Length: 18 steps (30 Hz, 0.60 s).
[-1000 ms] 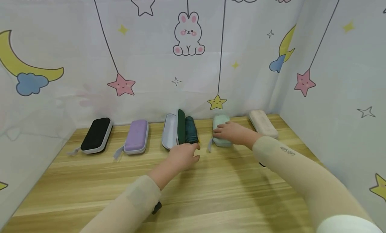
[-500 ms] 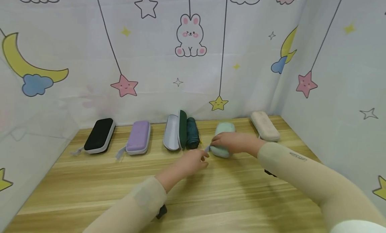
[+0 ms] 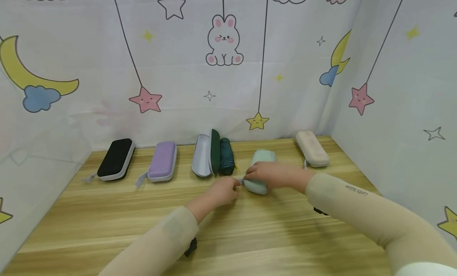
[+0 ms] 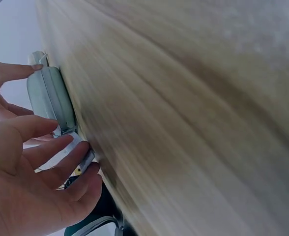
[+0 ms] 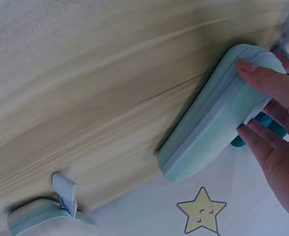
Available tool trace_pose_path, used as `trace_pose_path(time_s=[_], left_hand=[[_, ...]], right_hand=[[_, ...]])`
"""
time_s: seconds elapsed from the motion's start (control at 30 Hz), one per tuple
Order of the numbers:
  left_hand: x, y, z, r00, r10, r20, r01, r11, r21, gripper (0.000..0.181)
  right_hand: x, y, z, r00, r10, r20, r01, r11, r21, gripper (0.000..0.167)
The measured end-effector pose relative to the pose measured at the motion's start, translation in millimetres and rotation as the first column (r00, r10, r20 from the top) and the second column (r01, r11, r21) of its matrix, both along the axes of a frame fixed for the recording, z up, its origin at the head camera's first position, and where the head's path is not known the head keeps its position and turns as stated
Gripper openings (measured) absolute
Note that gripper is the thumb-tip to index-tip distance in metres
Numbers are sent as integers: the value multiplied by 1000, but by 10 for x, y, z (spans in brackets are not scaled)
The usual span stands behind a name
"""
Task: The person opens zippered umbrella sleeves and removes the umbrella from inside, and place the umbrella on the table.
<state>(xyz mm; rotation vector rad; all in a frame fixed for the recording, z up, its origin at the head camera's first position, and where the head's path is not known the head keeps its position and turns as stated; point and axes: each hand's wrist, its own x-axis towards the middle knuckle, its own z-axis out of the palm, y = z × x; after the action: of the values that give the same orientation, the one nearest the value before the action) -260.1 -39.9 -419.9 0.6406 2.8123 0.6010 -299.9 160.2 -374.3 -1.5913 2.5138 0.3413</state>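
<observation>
A mint-green zip case lies on the wooden table, right of the middle. My right hand grips it from above, thumb on the near side and fingers across the far side, as the right wrist view shows. My left hand is at the case's near left corner, where its thumb and fingers pinch the grey pull tab. Part of that tab is hidden by the fingers. Left of the case, a folded dark green umbrella lies beside an opened green glasses case with a pale lining.
A black case and a purple case lie to the left, each with a grey tab. At the right back is a cream case. A patterned white curtain borders the table.
The right hand has drawn the mint case toward the person and turned it slightly. My left hand has come from in front of the umbrella to the case's pull tab.
</observation>
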Motion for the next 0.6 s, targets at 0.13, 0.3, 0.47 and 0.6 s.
trace_pose_path(time_s=[0.13, 0.3, 0.47, 0.6], left_hand=[[-24, -8, -11, 999, -23, -45, 22, 999, -26, 20], [-44, 5, -46, 994, -37, -100, 30, 997, -65, 13], [-52, 19, -64, 996, 3, -85, -7, 999, -39, 7], [-50, 34, -57, 997, 23, -69, -25, 999, -25, 5]], right_hand=[[69, -15, 0, 1000, 4, 4, -4, 1000, 3, 74], [163, -33, -5, 1000, 28, -6, -28, 999, -19, 70], [260, -79, -5, 999, 21, -46, -22, 1000, -13, 67], [326, -109, 19, 996, 21, -89, -21, 1000, 4, 68]])
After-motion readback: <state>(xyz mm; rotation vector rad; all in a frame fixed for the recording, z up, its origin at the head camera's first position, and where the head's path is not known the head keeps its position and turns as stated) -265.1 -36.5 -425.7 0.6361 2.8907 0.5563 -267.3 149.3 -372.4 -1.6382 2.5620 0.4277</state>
